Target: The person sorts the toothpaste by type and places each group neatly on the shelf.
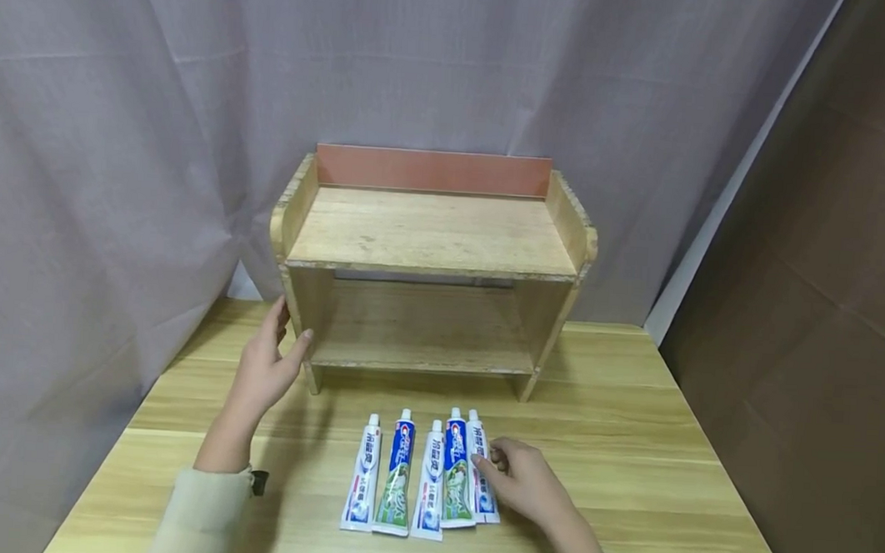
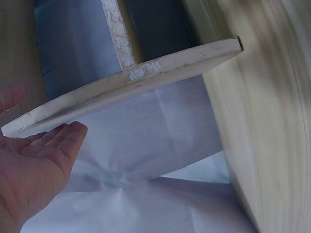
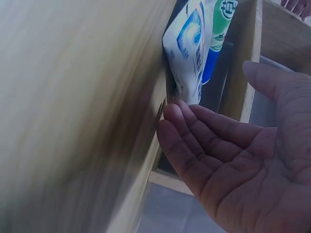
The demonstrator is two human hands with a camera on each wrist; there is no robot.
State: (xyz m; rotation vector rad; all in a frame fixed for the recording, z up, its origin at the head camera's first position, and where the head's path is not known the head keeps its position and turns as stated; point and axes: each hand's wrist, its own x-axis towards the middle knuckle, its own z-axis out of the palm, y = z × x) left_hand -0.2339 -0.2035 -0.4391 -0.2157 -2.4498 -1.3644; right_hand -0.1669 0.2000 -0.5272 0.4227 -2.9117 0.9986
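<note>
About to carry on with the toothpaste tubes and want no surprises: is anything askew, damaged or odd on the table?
Mostly tidy. The wooden shelf has chipped, crumbling edges on its left side panel. Of the five toothpaste tubes, the two rightmost overlap beside the right hand; the rest lie in an even row. Nothing spilled.

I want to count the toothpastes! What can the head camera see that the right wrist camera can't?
Only the head view shows all five toothpaste tubes lying in a row on the table, the whole wooden shelf, the grey curtain, and the left hand open by the shelf's left side. Only the right wrist view shows the right hand's palm and its straight fingers from close up. Both show the right hand touching the rightmost tube, and part of the shelf.
</note>
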